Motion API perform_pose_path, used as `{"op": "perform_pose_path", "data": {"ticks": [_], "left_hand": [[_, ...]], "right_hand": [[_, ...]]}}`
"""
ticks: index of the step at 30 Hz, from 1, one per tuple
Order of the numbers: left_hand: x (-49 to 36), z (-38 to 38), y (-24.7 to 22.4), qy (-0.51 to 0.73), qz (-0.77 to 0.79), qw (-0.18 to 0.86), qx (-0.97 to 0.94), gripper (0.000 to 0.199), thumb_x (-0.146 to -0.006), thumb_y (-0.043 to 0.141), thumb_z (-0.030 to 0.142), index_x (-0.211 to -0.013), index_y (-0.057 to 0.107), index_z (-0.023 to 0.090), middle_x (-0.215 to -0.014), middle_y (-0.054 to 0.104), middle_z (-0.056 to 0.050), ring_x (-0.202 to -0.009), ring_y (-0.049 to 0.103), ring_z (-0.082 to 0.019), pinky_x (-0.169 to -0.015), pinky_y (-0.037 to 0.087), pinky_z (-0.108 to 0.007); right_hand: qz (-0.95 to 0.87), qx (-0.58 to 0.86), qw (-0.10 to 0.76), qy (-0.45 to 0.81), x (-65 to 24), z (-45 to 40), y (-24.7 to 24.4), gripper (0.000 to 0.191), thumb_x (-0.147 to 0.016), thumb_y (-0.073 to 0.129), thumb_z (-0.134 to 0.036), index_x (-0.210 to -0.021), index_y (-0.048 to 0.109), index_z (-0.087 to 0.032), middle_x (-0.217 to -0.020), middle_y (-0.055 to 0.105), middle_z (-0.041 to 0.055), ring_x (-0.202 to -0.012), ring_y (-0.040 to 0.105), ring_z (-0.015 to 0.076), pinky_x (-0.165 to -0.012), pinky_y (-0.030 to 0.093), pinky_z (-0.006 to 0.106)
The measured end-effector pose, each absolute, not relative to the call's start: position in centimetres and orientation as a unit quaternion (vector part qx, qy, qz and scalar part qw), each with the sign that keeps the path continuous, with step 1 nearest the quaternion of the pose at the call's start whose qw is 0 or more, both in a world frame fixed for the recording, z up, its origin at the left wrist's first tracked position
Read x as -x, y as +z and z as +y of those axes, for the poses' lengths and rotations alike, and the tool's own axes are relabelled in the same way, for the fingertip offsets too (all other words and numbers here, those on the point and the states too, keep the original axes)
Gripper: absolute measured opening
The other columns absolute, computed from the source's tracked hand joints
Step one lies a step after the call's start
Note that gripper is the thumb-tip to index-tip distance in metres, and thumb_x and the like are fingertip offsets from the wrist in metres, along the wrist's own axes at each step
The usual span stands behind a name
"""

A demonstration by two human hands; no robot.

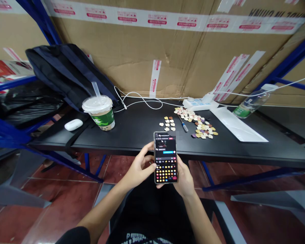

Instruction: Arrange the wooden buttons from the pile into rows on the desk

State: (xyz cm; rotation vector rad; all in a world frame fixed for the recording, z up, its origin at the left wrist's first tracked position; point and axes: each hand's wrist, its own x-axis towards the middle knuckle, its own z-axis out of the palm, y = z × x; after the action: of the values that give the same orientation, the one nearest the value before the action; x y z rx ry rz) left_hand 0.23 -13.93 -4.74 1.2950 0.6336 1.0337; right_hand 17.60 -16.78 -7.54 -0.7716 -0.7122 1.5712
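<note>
A smartphone (165,157) with a lit screen showing an emoji keyboard is held upright in front of the black table (132,134). My left hand (139,167) grips its left edge, thumb over the screen's lower part. My right hand (184,176) cups the phone from behind and the right side. Both hands hover below the table's front edge, above my lap.
On the table lie a pile of small wooden pieces (197,123), a small screwdriver (183,125), a bubble tea cup (101,113) with a straw, a white earbud case (73,124), a power strip (197,103) with cables, a plastic bottle (254,101), a white bag (237,125) and a dark backpack (66,73).
</note>
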Motion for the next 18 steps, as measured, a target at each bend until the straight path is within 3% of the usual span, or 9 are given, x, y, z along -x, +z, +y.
{"op": "perform_pose_path", "data": {"ticks": [3, 5, 10, 15, 18], "left_hand": [[-0.4, -13.9, -4.6, 0.452, 0.305, 0.639, -0.542, 0.059, -0.089, 0.066, 0.030, -0.142, 0.040, 0.030, -0.137, 0.045, -0.010, -0.089, 0.060, -0.015, -0.062, 0.052, -0.022], [-0.5, -13.9, -4.5, 0.456, 0.326, 0.633, -0.534, 0.052, -0.091, 0.065, 0.033, -0.138, 0.043, 0.029, -0.131, 0.049, -0.009, -0.085, 0.061, -0.014, -0.060, 0.052, -0.021], [-0.5, -13.7, -4.4, 0.477, 0.336, 0.608, -0.538, 0.043, -0.093, 0.063, 0.035, -0.132, 0.047, 0.025, -0.120, 0.057, -0.007, -0.076, 0.061, -0.011, -0.071, 0.056, -0.028], [-0.4, -13.6, -4.3, 0.480, 0.331, 0.602, -0.546, 0.044, -0.092, 0.064, 0.034, -0.132, 0.048, 0.024, -0.118, 0.059, -0.006, -0.079, 0.061, -0.013, -0.079, 0.056, -0.032], [-0.3, -13.6, -4.3, 0.481, 0.330, 0.598, -0.550, 0.043, -0.092, 0.063, 0.034, -0.131, 0.049, 0.025, -0.118, 0.059, -0.006, -0.080, 0.061, -0.013, -0.082, 0.056, -0.032]], "right_hand": [[-0.303, 0.319, 0.587, 0.680, -17.5, -17.2, -7.2, 0.054, -0.092, 0.054, -0.051, -0.139, 0.055, -0.025, -0.134, 0.063, 0.0092, -0.119, 0.061, 0.0339, -0.081, 0.061, 0.049], [-0.308, 0.314, 0.584, 0.682, -17.4, -17.4, -6.8, 0.055, -0.091, 0.055, -0.050, -0.140, 0.055, -0.025, -0.133, 0.064, 0.0095, -0.119, 0.060, 0.0347, -0.081, 0.061, 0.049], [-0.324, 0.304, 0.557, 0.701, -17.4, -17.6, -6.2, 0.058, -0.090, 0.056, -0.051, -0.143, 0.052, -0.028, -0.133, 0.064, 0.0093, -0.120, 0.060, 0.0364, -0.077, 0.062, 0.052], [-0.342, 0.320, 0.577, 0.669, -17.4, -17.6, -6.2, 0.054, -0.090, 0.059, -0.047, -0.140, 0.056, -0.027, -0.133, 0.065, 0.0074, -0.126, 0.057, 0.0336, -0.093, 0.057, 0.050], [-0.353, 0.310, 0.555, 0.686, -17.4, -17.6, -6.1, 0.059, -0.091, 0.058, -0.045, -0.147, 0.047, -0.030, -0.126, 0.068, 0.0095, -0.110, 0.067, 0.0347, -0.072, 0.064, 0.049]]}}
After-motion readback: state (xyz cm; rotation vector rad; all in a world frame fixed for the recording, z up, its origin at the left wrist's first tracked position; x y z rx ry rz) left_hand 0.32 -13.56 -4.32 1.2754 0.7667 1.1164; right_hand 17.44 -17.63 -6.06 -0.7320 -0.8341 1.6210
